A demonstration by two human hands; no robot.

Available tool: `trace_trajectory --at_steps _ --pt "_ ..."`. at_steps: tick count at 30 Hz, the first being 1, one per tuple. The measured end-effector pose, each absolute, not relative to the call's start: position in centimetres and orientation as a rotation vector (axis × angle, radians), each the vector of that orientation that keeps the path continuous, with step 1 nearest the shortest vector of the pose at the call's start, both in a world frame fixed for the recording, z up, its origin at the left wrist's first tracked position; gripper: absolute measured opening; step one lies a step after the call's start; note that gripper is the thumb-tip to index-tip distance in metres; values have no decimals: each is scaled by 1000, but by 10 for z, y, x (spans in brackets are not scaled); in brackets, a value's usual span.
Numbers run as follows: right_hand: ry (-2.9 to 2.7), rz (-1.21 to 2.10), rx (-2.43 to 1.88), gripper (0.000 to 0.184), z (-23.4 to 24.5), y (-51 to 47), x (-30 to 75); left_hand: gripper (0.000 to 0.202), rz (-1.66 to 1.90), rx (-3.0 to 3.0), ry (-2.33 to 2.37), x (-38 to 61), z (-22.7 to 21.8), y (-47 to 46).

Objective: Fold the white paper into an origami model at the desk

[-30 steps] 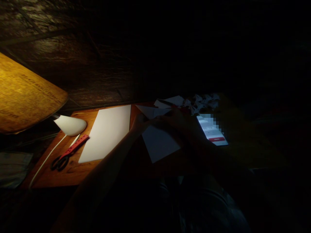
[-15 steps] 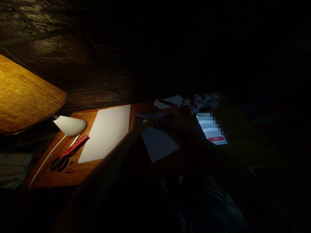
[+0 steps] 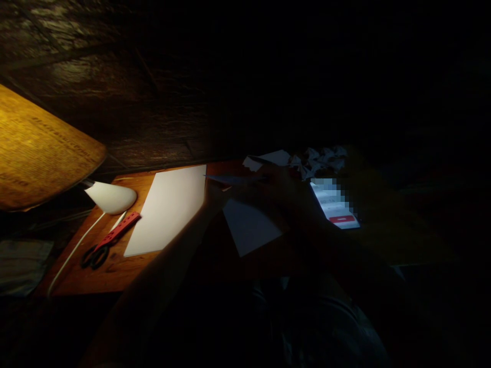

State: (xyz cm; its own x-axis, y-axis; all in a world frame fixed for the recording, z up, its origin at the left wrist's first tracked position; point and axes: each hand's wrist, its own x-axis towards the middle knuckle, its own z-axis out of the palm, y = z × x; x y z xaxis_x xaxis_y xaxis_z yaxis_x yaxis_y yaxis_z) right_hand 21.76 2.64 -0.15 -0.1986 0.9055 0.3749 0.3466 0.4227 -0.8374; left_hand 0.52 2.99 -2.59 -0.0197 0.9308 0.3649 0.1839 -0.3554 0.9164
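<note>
My left hand [image 3: 218, 195] is closed on a small sheet of paper [image 3: 230, 180], which is tilted so that it shows almost edge-on. Close by on the right is my right hand [image 3: 279, 180], deep in shadow, its fingers curled near the paper's right end. A dark narrow thing with a trace of red seems to be in it, too dim to name. Below both hands a white sheet of paper [image 3: 253, 230] lies on the wooden table [image 3: 115, 278]. A larger white sheet [image 3: 169, 209] lies to the left, partly behind my left forearm.
At the left are a lamp with a yellow shade [image 3: 42, 153] and white base [image 3: 113, 198], dark-handled scissors [image 3: 95, 256] and a red perforated strip [image 3: 118, 230]. A lit phone [image 3: 333, 204] lies right of my hands. Behind are paper pieces [image 3: 278, 157] and crumpled scraps [image 3: 318, 161].
The held paper has tipped and shifted slightly left. My right hand's dark narrow thing has come down from over the back paper pieces to the held paper.
</note>
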Motion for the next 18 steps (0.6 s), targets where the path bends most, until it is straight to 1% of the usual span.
trace_trajectory --at_steps 3,7,11,14,18 --pt "-1703 822 -1081 22 1 28 220 33 1401 1573 1203 2 -28 33" --pt "-1617 871 -1051 20 5 27 224 37 1398 1606 1239 -5 -31 37" --pt "-1543 918 -1055 15 3 26 227 31 1355 1615 1273 -8 -31 40" --pt "-1499 937 -1033 16 -3 30 228 29 1338 1579 1243 -6 -30 39" --pt "-1432 970 -1026 23 -10 38 230 37 1436 1503 1155 -4 -30 40"
